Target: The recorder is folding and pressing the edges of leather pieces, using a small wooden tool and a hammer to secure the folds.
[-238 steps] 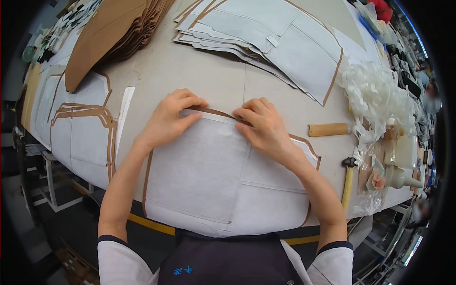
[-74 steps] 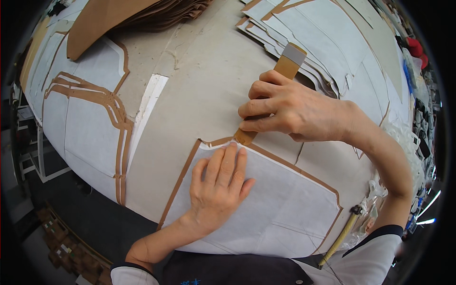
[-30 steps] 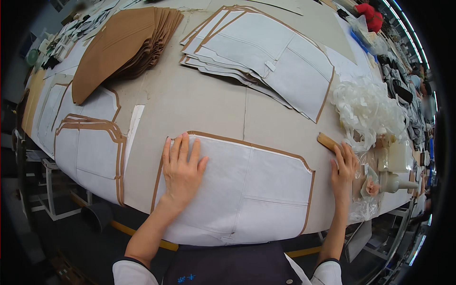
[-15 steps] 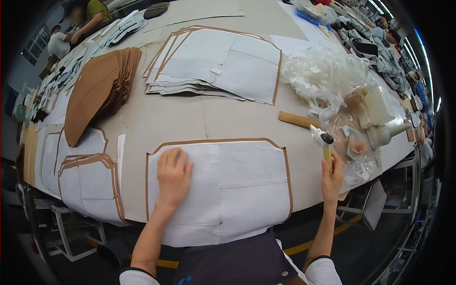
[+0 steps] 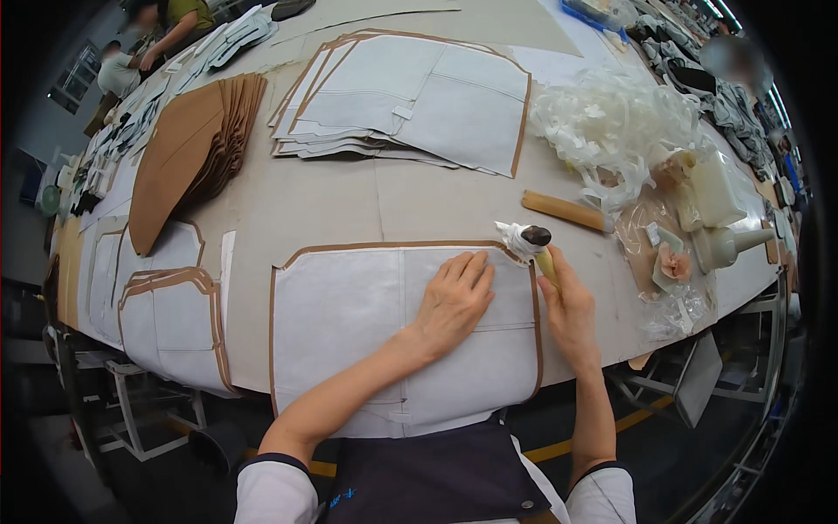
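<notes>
A white panel with a brown edge (image 5: 340, 323) lies before me on the table, its near part hanging over the table's front edge. My left hand (image 5: 456, 301) rests flat on its upper right part, fingers pointing at the far brown edge. In my right hand (image 5: 569, 306) is a hammer (image 5: 536, 236), gripped by its yellowish handle. Its dark head, with white material wrapped on one side, is over the panel's far right corner; whether it touches I cannot tell.
Similar panels are stacked behind (image 5: 419, 96). To the left stand a fanned pile of brown pieces (image 5: 188, 157) and smaller white panels (image 5: 170, 323). On the right are a tan bar (image 5: 566, 210), tangled white strips (image 5: 611, 131) and a squeeze bottle (image 5: 720, 249). Other people (image 5: 170, 35) are far left.
My left hand has slid right across the panel, from its left part to near the far right corner. The hammer has come left with my right hand, from beside the panel to its corner.
</notes>
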`<state>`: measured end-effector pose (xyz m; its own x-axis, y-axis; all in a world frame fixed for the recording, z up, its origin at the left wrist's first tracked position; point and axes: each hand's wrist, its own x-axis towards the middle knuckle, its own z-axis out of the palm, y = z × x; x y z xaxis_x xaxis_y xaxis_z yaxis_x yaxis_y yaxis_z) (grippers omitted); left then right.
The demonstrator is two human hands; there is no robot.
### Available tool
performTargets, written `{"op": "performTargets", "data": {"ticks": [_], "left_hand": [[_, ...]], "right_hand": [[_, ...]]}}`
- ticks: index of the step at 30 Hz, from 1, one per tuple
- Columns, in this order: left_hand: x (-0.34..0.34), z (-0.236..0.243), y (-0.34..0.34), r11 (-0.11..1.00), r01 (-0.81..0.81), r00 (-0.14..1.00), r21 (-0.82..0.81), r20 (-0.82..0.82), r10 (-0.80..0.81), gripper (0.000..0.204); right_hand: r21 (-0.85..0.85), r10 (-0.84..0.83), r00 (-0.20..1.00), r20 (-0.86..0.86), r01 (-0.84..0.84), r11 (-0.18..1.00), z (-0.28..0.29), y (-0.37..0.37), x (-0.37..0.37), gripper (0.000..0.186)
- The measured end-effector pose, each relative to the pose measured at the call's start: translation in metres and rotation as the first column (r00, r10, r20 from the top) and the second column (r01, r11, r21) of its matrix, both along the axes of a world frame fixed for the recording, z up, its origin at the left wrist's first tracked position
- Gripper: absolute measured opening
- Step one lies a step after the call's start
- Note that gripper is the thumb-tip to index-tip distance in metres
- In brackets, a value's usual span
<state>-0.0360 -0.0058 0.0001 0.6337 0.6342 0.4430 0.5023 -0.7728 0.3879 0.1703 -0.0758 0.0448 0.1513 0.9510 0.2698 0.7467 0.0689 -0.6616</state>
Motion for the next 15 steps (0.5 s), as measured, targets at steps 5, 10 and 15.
{"op": "performTargets", "data": {"ticks": [5,10,15], "left_hand": [[-0.020,0.002,-0.005,1.000,-0.012,1.000,0.008,0.017,0.012,0.038],[-0.084,0.010,-0.003,0.992,-0.117,0.993,-0.045,0.020,0.118,0.035],[-0.124,0.012,0.007,0.962,-0.274,0.962,0.016,0.010,0.274,0.033]], "right_hand": [[0.022,0.004,1.000,0.002,-0.004,1.000,-0.001,0.000,-0.003,0.055],[-0.007,-0.291,0.904,0.314,0.308,0.951,-0.012,-0.022,0.023,0.055],[0.060,-0.361,0.849,0.386,0.367,0.928,-0.031,-0.024,0.046,0.056]]}}
